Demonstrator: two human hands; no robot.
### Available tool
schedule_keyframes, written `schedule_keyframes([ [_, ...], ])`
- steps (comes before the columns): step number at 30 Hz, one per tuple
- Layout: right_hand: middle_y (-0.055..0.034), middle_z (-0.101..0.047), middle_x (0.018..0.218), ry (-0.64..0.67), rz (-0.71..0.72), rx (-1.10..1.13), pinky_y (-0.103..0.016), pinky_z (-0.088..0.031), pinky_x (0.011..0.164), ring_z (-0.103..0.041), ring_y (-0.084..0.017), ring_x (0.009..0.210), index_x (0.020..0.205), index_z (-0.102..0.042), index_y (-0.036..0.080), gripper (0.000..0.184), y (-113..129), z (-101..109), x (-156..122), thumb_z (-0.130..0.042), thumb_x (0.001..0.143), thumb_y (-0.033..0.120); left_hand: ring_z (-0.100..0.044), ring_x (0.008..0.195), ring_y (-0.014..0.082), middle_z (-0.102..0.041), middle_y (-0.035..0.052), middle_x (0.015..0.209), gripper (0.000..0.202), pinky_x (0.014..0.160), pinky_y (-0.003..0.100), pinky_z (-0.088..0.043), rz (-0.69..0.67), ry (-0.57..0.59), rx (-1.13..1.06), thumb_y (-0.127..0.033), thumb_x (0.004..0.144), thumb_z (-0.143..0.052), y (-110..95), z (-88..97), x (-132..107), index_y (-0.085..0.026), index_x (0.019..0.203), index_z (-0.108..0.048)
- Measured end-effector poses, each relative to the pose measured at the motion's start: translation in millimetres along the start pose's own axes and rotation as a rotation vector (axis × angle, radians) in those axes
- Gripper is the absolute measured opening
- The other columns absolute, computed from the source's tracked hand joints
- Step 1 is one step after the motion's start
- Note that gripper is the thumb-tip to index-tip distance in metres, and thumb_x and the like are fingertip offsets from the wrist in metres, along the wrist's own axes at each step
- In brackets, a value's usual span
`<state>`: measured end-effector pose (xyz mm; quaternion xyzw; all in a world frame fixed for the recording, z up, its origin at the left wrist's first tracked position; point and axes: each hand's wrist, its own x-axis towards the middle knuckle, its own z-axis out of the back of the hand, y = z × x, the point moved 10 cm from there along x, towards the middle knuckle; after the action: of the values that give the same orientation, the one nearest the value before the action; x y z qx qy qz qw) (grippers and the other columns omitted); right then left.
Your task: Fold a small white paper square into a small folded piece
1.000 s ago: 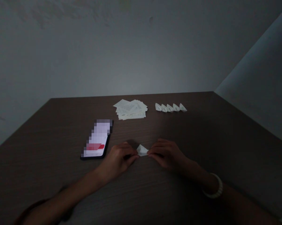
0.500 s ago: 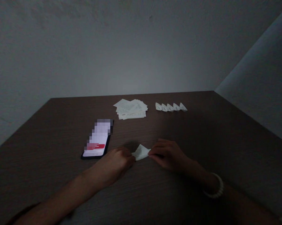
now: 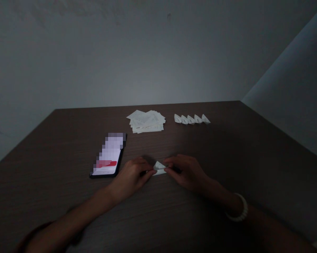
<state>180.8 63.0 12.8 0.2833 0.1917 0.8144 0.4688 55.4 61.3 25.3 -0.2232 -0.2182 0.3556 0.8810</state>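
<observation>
A small folded piece of printed white paper (image 3: 160, 168) lies low over the table in front of me, its top coming to a point and a flap along its lower edge. My left hand (image 3: 137, 173) pinches its left end between thumb and fingers. At the right end, my right hand (image 3: 186, 170) pinches it the same way and wears a pale beaded bracelet at the wrist. Fingertips cover both ends of the paper.
On the dark wooden table (image 3: 76, 140), a phone (image 3: 109, 154) with a lit screen lies left of my hands. Farther back is a pile of loose paper sheets (image 3: 147, 121). To its right, several folded paper pieces (image 3: 191, 119) stand in a row. A wall (image 3: 148, 52) rises behind.
The paper looks lower and flatter, with a flap now along its bottom edge. My left hand has turned, so its thumb now shows on the paper. Both hands still pinch the ends.
</observation>
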Motion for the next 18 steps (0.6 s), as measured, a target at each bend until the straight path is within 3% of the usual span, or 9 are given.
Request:
schedule_keyframes([
  [5, 0.0027, -0.066, 0.076, -0.019, -0.014, -0.026, -0.024, -0.043, 0.063, -0.059, -0.012, 0.066, 0.107, -0.064, 0.026, 0.028, -0.4, -0.6, 2.4, -0.068, 0.079, 0.025, -0.061, 0.071, 0.0148, -0.066, 0.0054, 0.077, 0.024, 0.063, 0.029, -0.049, 0.003, -0.037, 0.011, -0.025, 0.092, -0.051, -1.8, 1.2, 1.4, -0.015, 0.082, -0.070],
  [12, 0.0018, -0.066, 0.078, -0.028, -0.006, -0.080, -0.026, -0.044, 0.067, -0.062, -0.014, 0.073, 0.102, -0.065, 0.025, 0.022, -0.8, -2.2, 3.1, -0.067, 0.081, 0.026, -0.060, 0.071, 0.0157, -0.063, 0.0061, 0.078, 0.027, 0.065, 0.030, -0.050, 0.000, -0.025, 0.068, -0.025, 0.094, -0.047, -0.1, -4.2, -0.4, -0.014, 0.087, -0.071],
  [18, -0.0011, -0.068, 0.086, -0.014, 0.046, -0.097, -0.027, -0.046, 0.070, -0.062, -0.015, 0.078, 0.101, -0.065, 0.023, 0.016, 4.4, -3.9, 4.9, -0.063, 0.085, 0.025, -0.056, 0.071, 0.0156, -0.060, 0.0058, 0.075, 0.029, 0.061, 0.030, -0.047, -0.044, -0.084, 0.107, -0.023, 0.095, -0.045, -1.2, -3.4, -3.4, -0.014, 0.091, -0.072],
])
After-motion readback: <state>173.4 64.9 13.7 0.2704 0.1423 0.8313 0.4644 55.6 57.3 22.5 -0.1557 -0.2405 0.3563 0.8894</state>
